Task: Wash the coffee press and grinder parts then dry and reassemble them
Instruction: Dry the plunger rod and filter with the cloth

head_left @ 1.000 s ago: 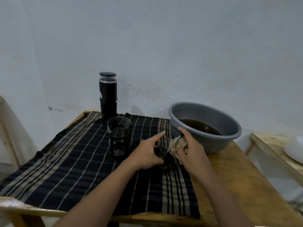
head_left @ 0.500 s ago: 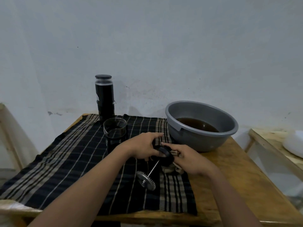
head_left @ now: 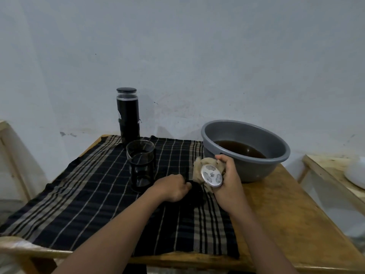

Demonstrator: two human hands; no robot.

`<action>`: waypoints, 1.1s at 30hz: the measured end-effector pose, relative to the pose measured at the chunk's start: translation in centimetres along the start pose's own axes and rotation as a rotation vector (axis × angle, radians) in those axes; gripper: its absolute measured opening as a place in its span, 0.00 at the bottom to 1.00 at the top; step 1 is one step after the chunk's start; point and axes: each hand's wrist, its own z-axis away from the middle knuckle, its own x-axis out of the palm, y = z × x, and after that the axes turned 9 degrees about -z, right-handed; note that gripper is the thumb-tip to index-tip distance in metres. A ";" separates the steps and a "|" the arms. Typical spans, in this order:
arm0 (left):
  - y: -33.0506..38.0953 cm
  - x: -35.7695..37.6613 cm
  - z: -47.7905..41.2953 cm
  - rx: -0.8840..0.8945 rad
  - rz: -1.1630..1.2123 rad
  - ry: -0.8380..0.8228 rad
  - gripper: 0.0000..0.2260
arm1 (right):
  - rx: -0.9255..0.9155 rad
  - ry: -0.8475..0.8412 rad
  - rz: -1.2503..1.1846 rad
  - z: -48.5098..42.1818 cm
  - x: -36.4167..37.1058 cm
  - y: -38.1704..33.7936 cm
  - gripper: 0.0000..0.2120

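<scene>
My left hand [head_left: 173, 187] grips the black lid [head_left: 194, 189] of the coffee press plunger, low over the checked cloth. My right hand [head_left: 229, 179] holds a beige rag [head_left: 199, 168] against the round metal filter disc [head_left: 211, 175], whose face is turned toward me. The plunger rod between lid and disc is hidden. The empty glass press beaker [head_left: 141, 165] stands in its black frame to the left of my hands. Behind it, near the wall, the tall black grinder [head_left: 128, 115] stands upright with its cap on.
A grey basin [head_left: 274, 153] holding brown water sits at the back right of the wooden table [head_left: 286, 224]. A dark checked cloth [head_left: 79, 194] covers the table's left part. A second wooden surface with a white object [head_left: 355, 175] lies at the far right.
The plunger has been swung round: its filter disc, earlier low and toward me on the cloth, is now raised at the right inside the rag. My right hand picked the rag back up.
</scene>
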 end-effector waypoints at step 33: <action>-1.5 -0.8 0.0 0.161 0.414 0.062 0.50 | 0.294 -0.270 0.572 -2.5 3.2 -1.7 0.15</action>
